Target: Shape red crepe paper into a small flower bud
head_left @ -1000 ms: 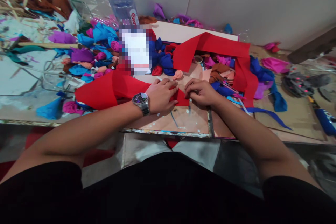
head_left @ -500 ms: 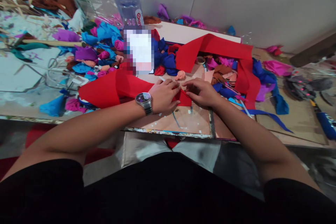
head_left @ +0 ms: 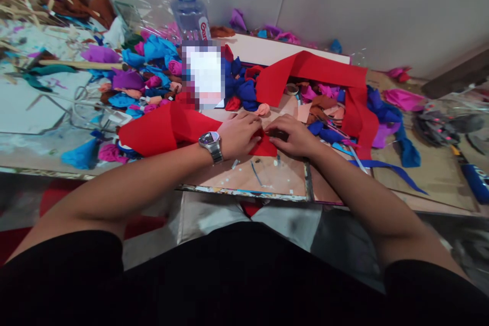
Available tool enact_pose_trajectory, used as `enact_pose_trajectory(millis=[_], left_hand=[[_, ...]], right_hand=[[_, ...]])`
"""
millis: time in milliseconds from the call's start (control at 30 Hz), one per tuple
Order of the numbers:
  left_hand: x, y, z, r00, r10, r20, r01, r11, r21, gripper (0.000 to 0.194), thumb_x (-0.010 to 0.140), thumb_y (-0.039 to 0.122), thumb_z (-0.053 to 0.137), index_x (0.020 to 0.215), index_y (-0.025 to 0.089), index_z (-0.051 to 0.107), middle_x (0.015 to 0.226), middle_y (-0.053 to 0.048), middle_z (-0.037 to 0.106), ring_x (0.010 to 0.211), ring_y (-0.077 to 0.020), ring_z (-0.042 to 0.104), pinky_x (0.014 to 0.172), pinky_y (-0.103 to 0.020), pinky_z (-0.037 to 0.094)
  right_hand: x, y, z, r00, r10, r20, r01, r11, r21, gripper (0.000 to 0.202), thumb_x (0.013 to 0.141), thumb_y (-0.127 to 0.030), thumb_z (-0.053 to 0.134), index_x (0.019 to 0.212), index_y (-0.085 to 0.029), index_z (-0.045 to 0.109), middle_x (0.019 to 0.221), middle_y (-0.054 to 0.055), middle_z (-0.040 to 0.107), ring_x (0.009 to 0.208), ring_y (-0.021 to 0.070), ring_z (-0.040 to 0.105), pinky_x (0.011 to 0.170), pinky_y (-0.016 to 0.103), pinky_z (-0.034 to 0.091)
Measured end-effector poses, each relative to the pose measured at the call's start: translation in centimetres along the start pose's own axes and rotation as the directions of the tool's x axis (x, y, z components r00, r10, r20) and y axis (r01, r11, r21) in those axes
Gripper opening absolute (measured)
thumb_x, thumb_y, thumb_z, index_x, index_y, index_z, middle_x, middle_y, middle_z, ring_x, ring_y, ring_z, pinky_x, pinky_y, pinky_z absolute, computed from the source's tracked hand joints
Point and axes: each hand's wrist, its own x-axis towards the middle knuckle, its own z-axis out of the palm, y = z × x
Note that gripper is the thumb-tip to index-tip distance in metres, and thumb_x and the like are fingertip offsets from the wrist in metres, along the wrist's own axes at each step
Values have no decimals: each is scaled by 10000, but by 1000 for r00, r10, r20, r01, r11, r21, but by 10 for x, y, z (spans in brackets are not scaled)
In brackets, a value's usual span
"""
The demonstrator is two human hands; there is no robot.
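A long strip of red crepe-like paper (head_left: 151,131) runs from the left to beneath my hands on the worktop. My left hand (head_left: 241,135), with a watch (head_left: 211,143) on the wrist, presses on the strip with bent fingers and pinches its edge. Facing it, my right hand (head_left: 291,135) curls its thumb and fingers together at the strip's right end. The fingertips of both hands nearly meet there, and what lies right between them is partly hidden. Just beyond my fingers sits a small peach paper rosette (head_left: 263,109).
Behind my hands stand a clear bottle (head_left: 190,15) and a blurred-out bright panel (head_left: 205,74). Crumpled blue paper pieces (head_left: 246,90) and another red strip (head_left: 324,69) lie beyond. A blue ribbon (head_left: 397,170) is at right. Wooden sticks (head_left: 23,2) pile up far left.
My right fingers have drawn down and closed in at the red strip's end. My left hand stays on the strip, its fingers slightly shifted. The view has moved a little.
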Motion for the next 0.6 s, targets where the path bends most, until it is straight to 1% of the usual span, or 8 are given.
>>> enact_pose_trajectory(millis=[133,333,500,600], left_hand=[[0,-2,1,999,6,-33,-7,1000,-12,323,1064,305,539,1294,186,732,1486,-126,693,1400,-321,609,1196,-525,469],[0,-4,4,998,32,-50,-34,998,-46,307,1047,272,562,1279,214,756,1446,-125,711,1412,-315,606,1185,-540,477],[0,-5,5,999,39,-31,-41,997,-64,310,1048,297,561,1257,222,778,1490,-97,701,1436,-309,589,1203,-530,460],[0,-3,5,999,32,-23,-33,997,-67,319,1056,292,539,1257,222,776,1469,-92,712,1422,-301,596,1197,-517,459]], right_hand=[[0,1,0,999,-43,-15,43,999,0,192,954,-262,724,1133,-249,791,1141,108,808,1126,308,712,1045,516,552],[-2,2,2,999,-40,-24,41,999,19,175,951,-244,723,1075,-288,838,1178,92,801,1137,307,701,1059,552,559],[-2,2,2,999,-38,-24,39,999,15,166,964,-260,724,1066,-293,851,1169,92,800,1143,302,699,1056,551,561],[-2,2,2,998,-58,-18,58,998,3,171,970,-250,720,1076,-284,850,1171,91,801,1135,295,702,1052,538,560]])
